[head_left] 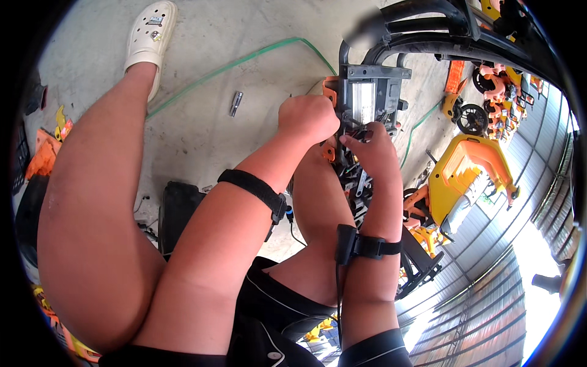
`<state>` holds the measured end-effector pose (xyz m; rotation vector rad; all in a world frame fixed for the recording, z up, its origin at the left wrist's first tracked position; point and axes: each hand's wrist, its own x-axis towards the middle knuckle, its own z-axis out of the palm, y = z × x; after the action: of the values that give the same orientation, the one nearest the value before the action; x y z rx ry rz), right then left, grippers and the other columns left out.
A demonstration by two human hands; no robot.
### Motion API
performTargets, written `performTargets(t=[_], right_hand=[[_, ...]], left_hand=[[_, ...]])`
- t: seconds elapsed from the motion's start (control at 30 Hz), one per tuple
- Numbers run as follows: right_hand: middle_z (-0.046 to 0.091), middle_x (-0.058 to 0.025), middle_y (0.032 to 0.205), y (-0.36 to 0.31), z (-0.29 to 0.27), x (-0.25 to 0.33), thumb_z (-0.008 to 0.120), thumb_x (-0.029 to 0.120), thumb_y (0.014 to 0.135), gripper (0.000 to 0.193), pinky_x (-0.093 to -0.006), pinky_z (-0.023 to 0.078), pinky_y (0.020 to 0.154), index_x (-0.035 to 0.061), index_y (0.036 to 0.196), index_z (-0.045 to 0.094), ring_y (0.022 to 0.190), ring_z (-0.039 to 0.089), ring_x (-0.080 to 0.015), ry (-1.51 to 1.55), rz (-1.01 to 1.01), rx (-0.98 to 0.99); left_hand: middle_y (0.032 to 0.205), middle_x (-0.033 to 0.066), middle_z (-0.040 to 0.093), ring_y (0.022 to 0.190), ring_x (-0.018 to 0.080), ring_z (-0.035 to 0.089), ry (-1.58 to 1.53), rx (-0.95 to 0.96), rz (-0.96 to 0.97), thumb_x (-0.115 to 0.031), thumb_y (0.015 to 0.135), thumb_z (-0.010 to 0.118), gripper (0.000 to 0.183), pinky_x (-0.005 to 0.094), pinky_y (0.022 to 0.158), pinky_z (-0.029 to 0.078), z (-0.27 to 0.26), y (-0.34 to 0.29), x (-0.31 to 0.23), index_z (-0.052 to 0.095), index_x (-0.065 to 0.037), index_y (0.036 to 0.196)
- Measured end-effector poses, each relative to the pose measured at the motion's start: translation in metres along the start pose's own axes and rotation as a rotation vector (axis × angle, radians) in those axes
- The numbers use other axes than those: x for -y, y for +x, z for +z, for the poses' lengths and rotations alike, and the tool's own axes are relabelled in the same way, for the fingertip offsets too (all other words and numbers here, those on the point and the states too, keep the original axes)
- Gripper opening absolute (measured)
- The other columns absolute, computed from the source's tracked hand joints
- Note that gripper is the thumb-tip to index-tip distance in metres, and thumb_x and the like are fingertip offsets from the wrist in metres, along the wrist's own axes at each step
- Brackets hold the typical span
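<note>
Against the near left side of a black box with a white label [363,103], mounted in a black tubular metal frame [422,24], is my left hand [309,118]. It is closed in a fist, and its fingertips are turned out of sight. Just below the label, my right hand [376,151] has its thumb and fingers bent together at dark, wire-like parts. Whatever either hand grips is too small or hidden to name. Orange brackets [330,90] show beside my left hand. Under my right hand, a silver wrench [362,182] lies among dark parts.
A small metal cylinder [236,104] lies on the concrete floor, left of my hands. A green hose [244,58] curves across behind it. Yellow body panels [455,177] and several orange and yellow vehicles stand at the right. A black case [177,211] sits beside my left forearm.
</note>
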<state>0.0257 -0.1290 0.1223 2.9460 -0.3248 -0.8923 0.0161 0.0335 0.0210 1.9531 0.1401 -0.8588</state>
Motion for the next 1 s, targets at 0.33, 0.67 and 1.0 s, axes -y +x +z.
performTargets(t=[0.33,0.67,1.0], right_hand=[[0.034,-0.0318,0.154,0.005,0.038,-0.014,0.099,0.055,0.056,0.143,-0.0515,0.039,0.117,-0.009,0.158,0.022,0.144,0.037,-0.051,-0.074,0.039,-0.028],[0.034,-0.0267,0.16,0.005,0.036,-0.025,0.098,0.042,0.06,0.126,-0.0558,0.041,0.115,-0.0016,0.157,0.031,0.143,0.037,-0.0494,-0.072,-0.089,-0.198],[0.071,-0.0259,0.081,-0.007,0.018,0.032,0.057,0.026,0.104,0.028,-0.0565,0.054,0.073,0.0015,0.096,0.065,0.08,0.068,-0.0494,-0.117,-0.25,-0.149]], left_hand=[[0.097,0.0138,0.075,0.097,0.0378,0.071,-0.086,-0.112,-0.076,-0.033,0.1,0.054,0.03,0.0504,0.084,0.055,0.02,-0.016,0.0,0.076,-0.013,0.095],[0.094,0.0139,0.075,0.094,0.0394,0.07,-0.175,-0.184,-0.171,-0.037,0.101,0.054,0.033,0.0501,0.082,0.054,0.037,-0.025,-0.009,0.074,-0.013,0.093],[0.087,0.0117,0.075,0.086,0.0357,0.071,-0.239,-0.179,-0.154,-0.026,0.096,0.06,0.022,0.0496,0.075,0.054,0.03,-0.029,-0.01,0.074,-0.011,0.088]])
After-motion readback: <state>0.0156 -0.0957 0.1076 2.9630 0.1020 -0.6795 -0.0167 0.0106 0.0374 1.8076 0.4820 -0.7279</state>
